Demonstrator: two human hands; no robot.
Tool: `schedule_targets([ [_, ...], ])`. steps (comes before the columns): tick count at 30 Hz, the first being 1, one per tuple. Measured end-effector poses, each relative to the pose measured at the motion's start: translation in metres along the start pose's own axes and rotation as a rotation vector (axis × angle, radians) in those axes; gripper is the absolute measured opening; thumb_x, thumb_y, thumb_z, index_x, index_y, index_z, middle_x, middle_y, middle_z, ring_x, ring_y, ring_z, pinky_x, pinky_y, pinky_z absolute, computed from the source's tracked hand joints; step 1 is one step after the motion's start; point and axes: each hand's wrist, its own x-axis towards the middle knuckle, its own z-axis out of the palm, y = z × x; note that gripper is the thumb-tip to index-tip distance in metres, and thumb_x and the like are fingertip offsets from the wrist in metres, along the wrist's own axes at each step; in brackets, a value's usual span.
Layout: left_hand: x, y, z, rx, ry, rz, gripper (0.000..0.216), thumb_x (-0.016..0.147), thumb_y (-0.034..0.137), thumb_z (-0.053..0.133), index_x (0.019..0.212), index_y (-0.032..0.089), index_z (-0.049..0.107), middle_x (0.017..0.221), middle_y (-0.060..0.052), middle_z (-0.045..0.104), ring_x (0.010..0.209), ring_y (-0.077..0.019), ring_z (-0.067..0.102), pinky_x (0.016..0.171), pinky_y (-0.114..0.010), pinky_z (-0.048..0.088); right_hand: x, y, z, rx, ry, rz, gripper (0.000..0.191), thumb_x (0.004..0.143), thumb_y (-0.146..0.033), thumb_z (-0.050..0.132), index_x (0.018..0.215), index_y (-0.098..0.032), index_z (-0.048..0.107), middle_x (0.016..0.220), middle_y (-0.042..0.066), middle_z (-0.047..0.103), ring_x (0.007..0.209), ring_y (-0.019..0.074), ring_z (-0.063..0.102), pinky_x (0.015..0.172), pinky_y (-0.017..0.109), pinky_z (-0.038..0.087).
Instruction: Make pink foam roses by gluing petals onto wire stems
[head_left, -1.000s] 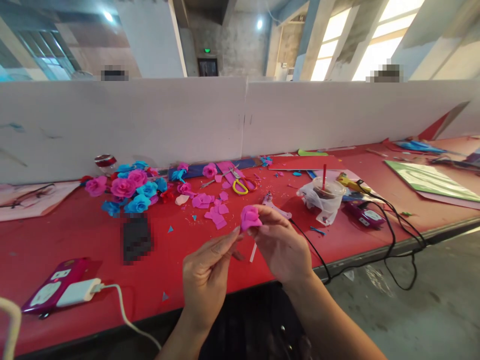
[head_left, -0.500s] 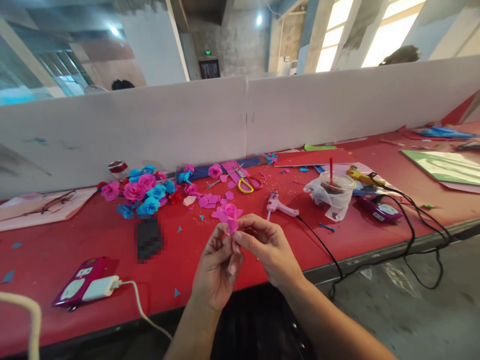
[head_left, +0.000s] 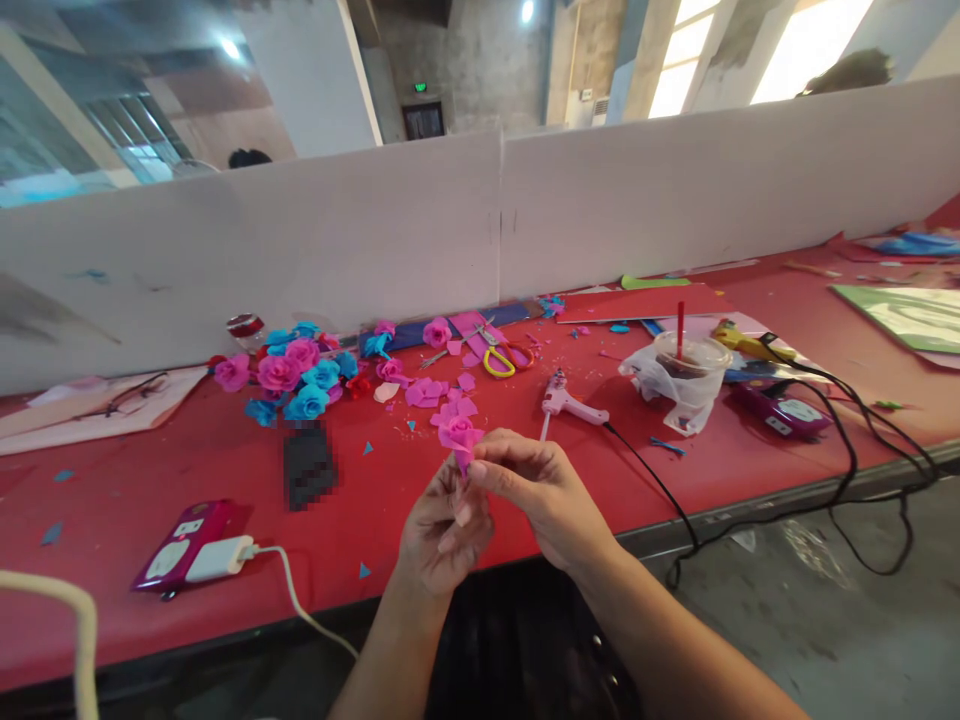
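Observation:
A small pink paper flower [head_left: 460, 440] is held up between both hands, above the front of the red table. My left hand [head_left: 442, 530] is closed around its base from below, fingers curled. The thumb and fingertips of my right hand [head_left: 544, 485] pinch a petal on its right side. Just behind the flower lie loose pink paper petals [head_left: 426, 393]. A pink glue gun [head_left: 568, 402] rests to the right, its black cord running over the table edge. Scissors [head_left: 499, 360] with yellow and red handles lie farther back.
Pink and blue paper flowers [head_left: 300, 375] are bunched at the left, behind a blurred dark patch. A purple power strip [head_left: 191, 545] with a white charger lies front left. At right are a drink cup [head_left: 691, 355], a yellow glue gun [head_left: 750, 342] and another purple power strip [head_left: 784, 412]. A white partition [head_left: 337, 240] stands behind.
The view has shifted slightly, so the table things appear a little to the right and higher. Both hands stay on the pink flower, which has turned a little.

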Motion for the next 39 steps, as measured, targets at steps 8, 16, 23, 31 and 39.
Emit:
schedule_targets([
  [8, 0.001, 0.004, 0.008, 0.325, 0.29, 0.21, 0.019, 0.064, 0.019, 0.082, 0.081, 0.021, 0.074, 0.081, 0.0, 0.072, 0.073, -0.0097, 0.066, 0.068, -0.017, 0.051, -0.001, 0.002, -0.002, -0.306, 0.066, -0.206, 0.007, 0.079, -0.027, 0.071, 0.085, -0.024, 0.073, 0.078, 0.001, 0.062, 0.079, 0.0147, 0.057, 0.076, 0.03, 0.048],
  [16, -0.017, 0.012, 0.018, 0.648, 0.464, 0.458, 0.018, 0.07, 0.025, 0.079, 0.088, 0.026, 0.078, 0.107, -0.002, 0.072, 0.108, -0.0192, 0.062, 0.093, -0.029, 0.048, -0.005, -0.001, 0.006, -0.443, 0.11, -0.29, 0.008, 0.082, -0.017, 0.067, 0.088, -0.02, 0.07, 0.086, 0.002, 0.067, 0.082, 0.0139, 0.063, 0.075, 0.027, 0.051],
  [23, -0.016, 0.013, 0.015, 0.514, 0.473, 0.278, 0.021, 0.061, 0.024, 0.084, 0.082, 0.027, 0.079, 0.091, -0.005, 0.077, 0.095, -0.0202, 0.069, 0.096, -0.035, 0.048, -0.009, 0.018, 0.007, -0.431, 0.111, -0.3, 0.008, 0.081, -0.015, 0.067, 0.087, -0.02, 0.07, 0.086, 0.002, 0.07, 0.081, 0.014, 0.066, 0.077, 0.027, 0.053],
  [31, -0.026, 0.003, 0.011, 0.545, 0.532, 0.337, 0.018, 0.06, 0.02, 0.083, 0.077, 0.025, 0.078, 0.086, -0.004, 0.077, 0.09, -0.0203, 0.07, 0.092, -0.035, 0.051, -0.024, 0.042, 0.004, -0.194, 0.113, -0.227, 0.016, 0.082, -0.015, 0.067, 0.094, -0.025, 0.061, 0.087, -0.001, 0.068, 0.083, 0.0123, 0.066, 0.079, 0.025, 0.054],
  [39, -0.038, -0.008, 0.006, 0.598, 0.49, 0.297, 0.013, 0.069, 0.021, 0.079, 0.082, 0.024, 0.077, 0.077, -0.003, 0.075, 0.079, -0.0182, 0.071, 0.076, -0.028, 0.056, -0.04, 0.068, -0.014, -0.269, 0.091, -0.092, 0.004, 0.08, -0.023, 0.07, 0.082, -0.022, 0.066, 0.079, 0.0, 0.069, 0.076, 0.0142, 0.065, 0.076, 0.027, 0.053],
])
